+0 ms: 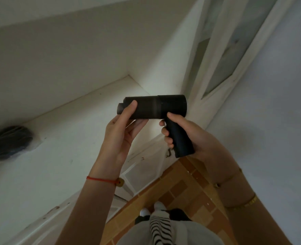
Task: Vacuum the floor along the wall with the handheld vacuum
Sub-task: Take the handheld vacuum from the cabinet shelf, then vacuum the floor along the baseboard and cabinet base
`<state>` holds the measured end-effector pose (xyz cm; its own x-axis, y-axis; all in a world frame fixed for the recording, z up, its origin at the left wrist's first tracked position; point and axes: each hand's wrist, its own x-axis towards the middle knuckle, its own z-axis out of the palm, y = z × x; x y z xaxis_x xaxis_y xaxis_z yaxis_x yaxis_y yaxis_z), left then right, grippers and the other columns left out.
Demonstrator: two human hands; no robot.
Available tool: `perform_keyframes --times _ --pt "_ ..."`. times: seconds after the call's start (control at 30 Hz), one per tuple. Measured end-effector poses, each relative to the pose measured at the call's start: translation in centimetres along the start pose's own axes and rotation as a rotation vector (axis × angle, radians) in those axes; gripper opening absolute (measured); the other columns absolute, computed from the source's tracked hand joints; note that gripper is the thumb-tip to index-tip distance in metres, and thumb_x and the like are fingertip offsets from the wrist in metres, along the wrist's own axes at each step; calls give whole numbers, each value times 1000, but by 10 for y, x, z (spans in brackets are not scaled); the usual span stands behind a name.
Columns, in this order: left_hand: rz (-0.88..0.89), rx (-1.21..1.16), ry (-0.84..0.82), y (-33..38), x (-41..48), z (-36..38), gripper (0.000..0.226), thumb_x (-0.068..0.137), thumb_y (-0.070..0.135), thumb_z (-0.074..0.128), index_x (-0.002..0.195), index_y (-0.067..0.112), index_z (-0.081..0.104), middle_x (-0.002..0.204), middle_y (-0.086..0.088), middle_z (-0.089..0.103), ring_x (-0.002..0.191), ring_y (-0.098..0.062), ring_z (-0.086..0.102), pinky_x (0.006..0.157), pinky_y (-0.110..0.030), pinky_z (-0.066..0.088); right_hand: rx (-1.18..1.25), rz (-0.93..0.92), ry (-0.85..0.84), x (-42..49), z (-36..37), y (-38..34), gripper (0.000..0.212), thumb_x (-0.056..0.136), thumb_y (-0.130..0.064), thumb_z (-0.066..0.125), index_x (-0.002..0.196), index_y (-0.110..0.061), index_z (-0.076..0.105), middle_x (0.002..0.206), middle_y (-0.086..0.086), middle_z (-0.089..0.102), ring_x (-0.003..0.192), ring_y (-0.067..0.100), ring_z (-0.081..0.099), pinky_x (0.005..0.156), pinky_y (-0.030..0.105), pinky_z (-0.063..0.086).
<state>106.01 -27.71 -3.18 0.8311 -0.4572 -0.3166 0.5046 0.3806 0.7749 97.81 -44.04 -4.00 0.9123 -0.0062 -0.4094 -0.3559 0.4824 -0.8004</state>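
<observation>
A black handheld vacuum (155, 106), a short cylinder with a pistol grip, is held up at chest height in the middle of the view. My right hand (183, 133) is wrapped around its grip. My left hand (123, 128) holds the front end of the barrel, thumb on top, near the small nozzle opening that points left. Far below lies the orange-brown tiled floor (186, 190), running between a white cabinet and the white wall (278, 106) on the right.
A white countertop (61, 138) with cabinet doors below fills the left, and a dark round object in clear plastic (9, 142) rests on it. A white door with glass panels (231, 55) stands in the far corner. My feet (151, 209) are on the tiles.
</observation>
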Motion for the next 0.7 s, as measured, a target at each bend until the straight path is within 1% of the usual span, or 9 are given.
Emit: perform_keyframes --times 0.07,0.17,0.3,0.4,0.47,0.57,0.7 --pt "-49 7 -36 -10 -2 10 28 85 24 69 108 7 67 113 -14 73 110 -25 69 95 -31 55 31 -14 45 -13 -10 6 26 91 -37 56 89 -12 59 68 1 55 53 11 53 50 22 48" --pt "-97 18 -73 -21 -5 21 27 89 22 67 111 6 66 115 -16 72 110 -25 69 96 -32 54 62 -27 69 -32 -21 12 26 86 -38 59 89 -12 58 68 1 55 53 11 53 51 22 48" --pt "-170 80 -173 -38 -13 41 25 88 21 68 109 8 67 114 -13 73 110 -24 69 95 -32 55 152 -81 124 -63 -39 27 23 87 -34 60 88 -11 58 69 2 56 54 12 54 52 22 50" --pt "-202 120 -239 -53 -22 58 23 89 21 66 108 9 67 115 -14 73 110 -23 69 97 -33 54 165 -129 164 -86 -53 38 23 87 -35 61 87 -12 58 70 2 56 55 12 54 53 22 49" --pt "-215 133 -278 -64 -30 69 26 89 21 66 112 8 66 117 -14 72 111 -23 69 97 -33 54 188 -148 187 -103 -63 43 23 87 -35 61 88 -12 58 70 2 56 55 12 54 53 22 49" --pt "-232 155 -339 -84 -45 85 37 90 23 65 122 4 62 120 -15 70 113 -23 68 97 -31 54 246 -170 218 -132 -77 53 22 87 -33 61 89 -11 58 72 2 57 56 12 55 53 22 50" --pt "-265 180 -373 -117 -73 108 28 91 23 65 114 7 65 115 -14 73 111 -22 69 99 -32 53 288 -188 264 -180 -94 67 20 86 -31 61 88 -12 59 72 1 56 56 11 54 53 21 50"
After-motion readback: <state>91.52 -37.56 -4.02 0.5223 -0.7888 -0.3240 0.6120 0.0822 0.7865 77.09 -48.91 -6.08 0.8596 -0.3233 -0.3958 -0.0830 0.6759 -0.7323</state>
